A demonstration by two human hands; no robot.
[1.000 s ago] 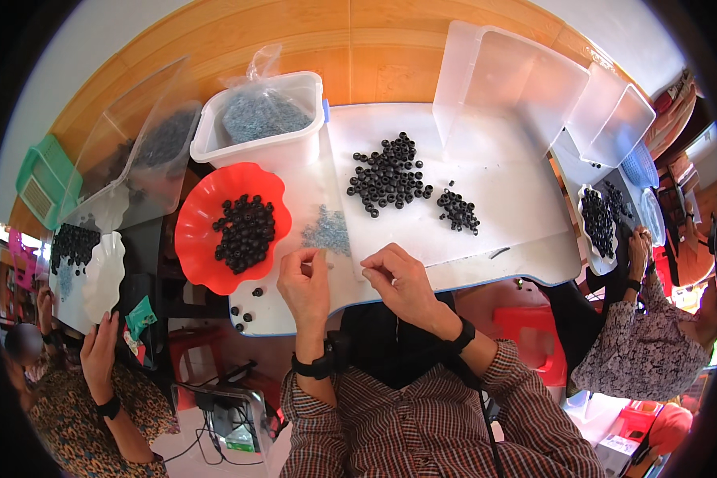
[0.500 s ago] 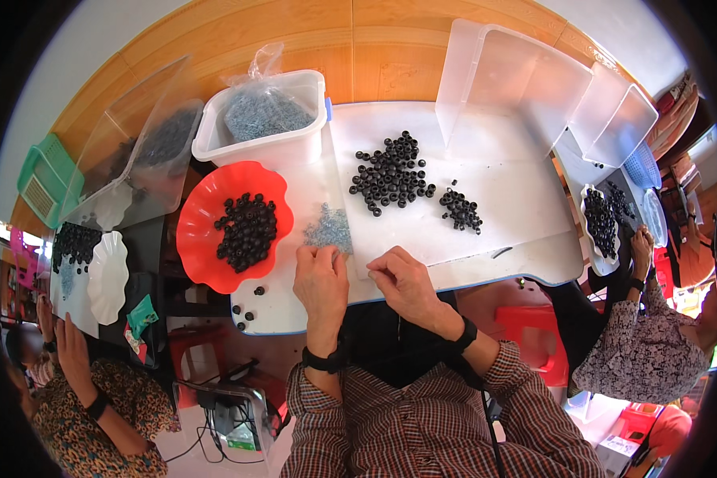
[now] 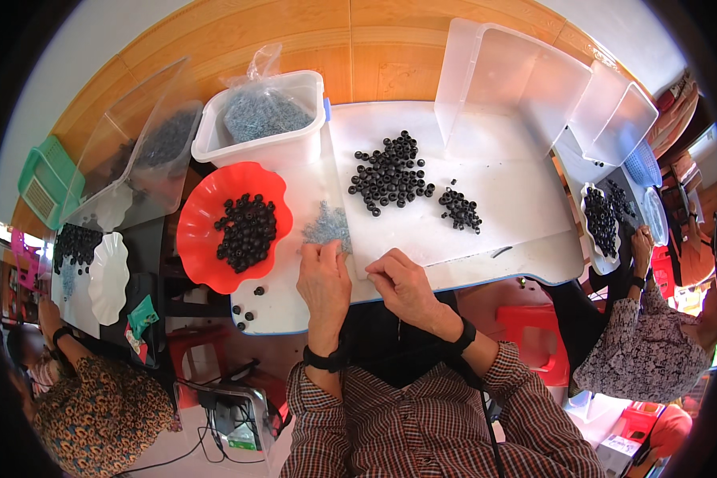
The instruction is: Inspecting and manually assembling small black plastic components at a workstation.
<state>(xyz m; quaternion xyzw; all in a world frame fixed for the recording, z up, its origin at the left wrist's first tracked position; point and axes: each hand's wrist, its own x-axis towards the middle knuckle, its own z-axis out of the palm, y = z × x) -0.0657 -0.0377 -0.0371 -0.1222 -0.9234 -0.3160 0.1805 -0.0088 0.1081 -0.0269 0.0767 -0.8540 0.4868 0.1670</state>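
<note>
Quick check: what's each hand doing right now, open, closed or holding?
Left hand: fingers bent at the small blue pieces; grip cannot be told.
Right hand: closed in a pinch; anything held cannot be made out.

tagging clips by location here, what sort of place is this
Probably a small hand-assembly workshop: loose black bead-like parts lie heaped on a white worktable, a white tub holds a bag of small grey-blue pieces, and another person sits by similar black parts.
</note>
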